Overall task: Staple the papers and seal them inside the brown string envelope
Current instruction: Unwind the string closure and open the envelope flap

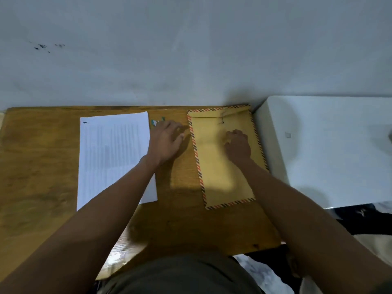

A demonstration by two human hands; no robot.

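A white stack of printed papers (112, 153) lies on the left half of the wooden table (38, 166), with a dark staple mark at its top left corner. The brown string envelope (214, 166), edged with red and dark stripes, lies to the right, its flap and string at the far end. My left hand (166, 141) rests between the two with fingers stretched toward the envelope's left edge, partly covering a small green and white stapler (157, 121). My right hand (238, 145) lies on the envelope below the string button, fingers curled, and nothing shows in its grasp.
A white surface (328, 149) butts against the table's right side. A pale grey wall (191, 49) rises right behind the table's far edge. Dark and white clutter lies on the floor at lower right.
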